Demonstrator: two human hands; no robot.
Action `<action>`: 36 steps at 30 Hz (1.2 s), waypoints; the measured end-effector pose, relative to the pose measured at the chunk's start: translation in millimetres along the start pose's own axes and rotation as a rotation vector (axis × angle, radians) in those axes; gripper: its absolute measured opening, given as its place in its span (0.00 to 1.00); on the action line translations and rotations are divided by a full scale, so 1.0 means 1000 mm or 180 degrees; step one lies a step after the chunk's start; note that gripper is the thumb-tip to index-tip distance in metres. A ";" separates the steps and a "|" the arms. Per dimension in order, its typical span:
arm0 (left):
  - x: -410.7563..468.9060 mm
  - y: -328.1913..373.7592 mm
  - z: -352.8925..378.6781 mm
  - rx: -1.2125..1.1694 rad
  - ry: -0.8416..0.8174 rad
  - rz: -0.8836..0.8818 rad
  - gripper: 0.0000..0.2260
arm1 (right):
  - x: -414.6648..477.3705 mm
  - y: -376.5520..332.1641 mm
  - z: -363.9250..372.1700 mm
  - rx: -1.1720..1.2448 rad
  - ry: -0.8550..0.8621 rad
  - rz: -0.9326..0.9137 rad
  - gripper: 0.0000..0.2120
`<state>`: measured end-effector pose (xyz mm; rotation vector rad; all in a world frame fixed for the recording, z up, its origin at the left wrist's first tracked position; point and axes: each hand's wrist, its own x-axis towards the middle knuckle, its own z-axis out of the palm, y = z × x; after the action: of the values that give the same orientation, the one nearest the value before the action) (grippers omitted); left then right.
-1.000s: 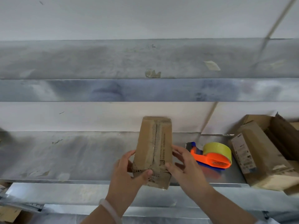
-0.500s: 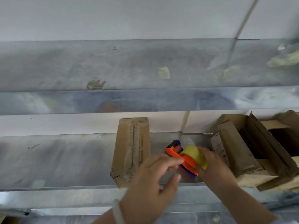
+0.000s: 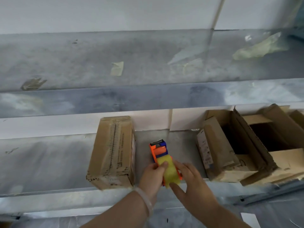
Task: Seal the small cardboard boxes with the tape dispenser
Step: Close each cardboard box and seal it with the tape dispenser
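Observation:
An orange and blue tape dispenser (image 3: 159, 149) with a yellow tape roll (image 3: 167, 168) lies on the metal shelf (image 3: 49, 162), its blade end pointing away from me. My left hand (image 3: 152, 176) grips its left side, thumb on the roll. My right hand (image 3: 190, 183) holds the right side, with the index finger on the roll's near end. A small taped cardboard box (image 3: 113, 152) stands on the shelf just left of my hands, untouched.
To the right stand open cardboard boxes (image 3: 256, 145), one tilted box (image 3: 215, 152) leaning in front of them. An upper metal shelf (image 3: 131, 66) carries scraps of tape and plastic film. A white wall lies behind the shelves.
Both hands let go of the small box, which now stands on the shelf. They moved right and took hold of the tape dispenser, turning it lengthwise. The view shifted right.

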<state>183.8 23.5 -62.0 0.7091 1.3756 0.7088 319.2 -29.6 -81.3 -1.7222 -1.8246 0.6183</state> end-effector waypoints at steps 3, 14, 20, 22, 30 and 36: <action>-0.013 0.003 -0.008 -0.0391 -0.0269 0.0065 0.09 | 0.002 -0.003 -0.014 0.1240 0.0450 0.0780 0.16; -0.052 0.029 -0.017 -0.0730 -0.0812 0.0869 0.21 | 0.019 -0.040 -0.054 0.5709 -0.0921 0.1464 0.36; -0.064 0.027 -0.021 -0.0686 -0.0811 0.0554 0.23 | 0.022 -0.052 -0.068 0.5833 -0.0757 0.1123 0.32; -0.064 0.026 -0.027 -0.0609 -0.0642 0.0629 0.21 | 0.023 -0.052 -0.074 0.5536 -0.0711 0.0931 0.36; -0.073 0.072 -0.066 -0.0694 -0.0770 0.0330 0.18 | 0.017 -0.054 -0.095 0.2846 -0.0859 0.0204 0.28; -0.084 0.058 -0.080 -0.0828 -0.0802 0.0006 0.17 | 0.011 -0.067 -0.089 0.2470 -0.0642 -0.0175 0.21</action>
<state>97.1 -5.2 29.3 0.5709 1.0309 0.7563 328.6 -26.7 30.5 -1.1080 -1.4491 1.3035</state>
